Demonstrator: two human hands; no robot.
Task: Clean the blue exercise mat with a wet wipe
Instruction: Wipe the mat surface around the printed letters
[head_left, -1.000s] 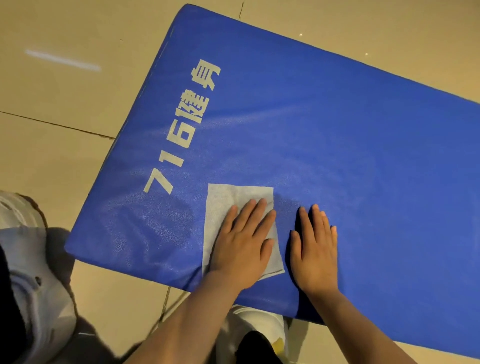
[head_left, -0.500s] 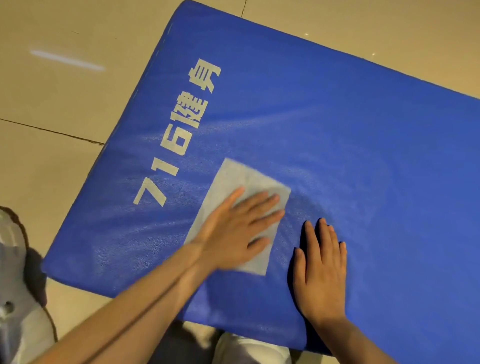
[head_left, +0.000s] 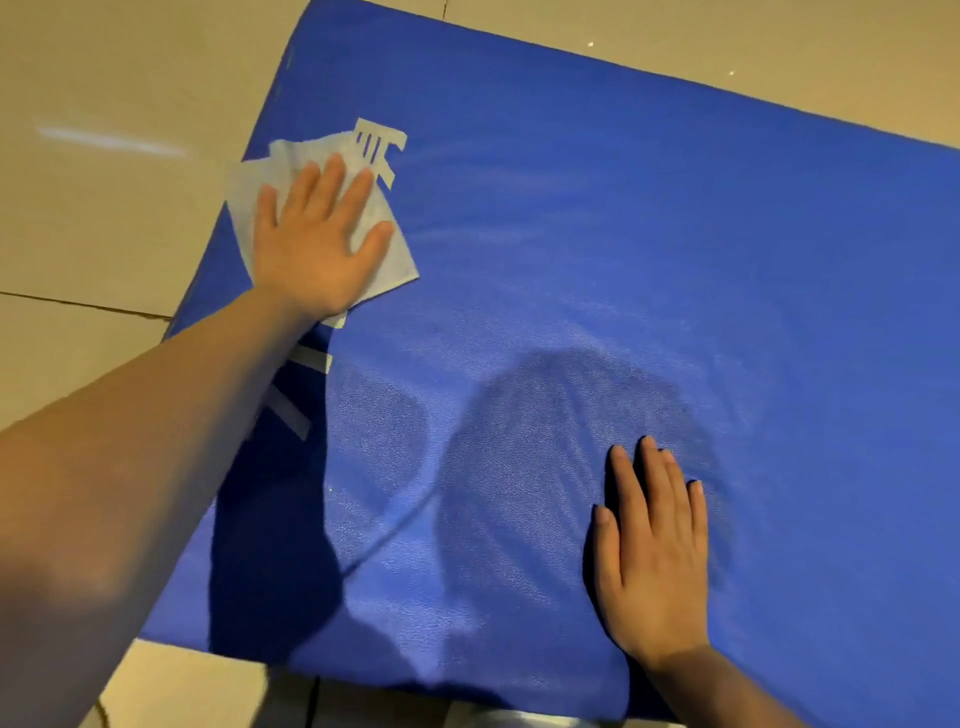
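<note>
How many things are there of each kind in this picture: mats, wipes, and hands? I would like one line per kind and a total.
Blue mat: 1
White wet wipe: 1
Hands: 2, the left hand pressing flat on the wipe, the right hand resting flat on the mat
Total: 4

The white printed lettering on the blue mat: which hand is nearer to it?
Left. The left hand presses the wet wipe flat over the white lettering near the mat's edge. The right hand rests flat on bare mat, well away from it.
</note>
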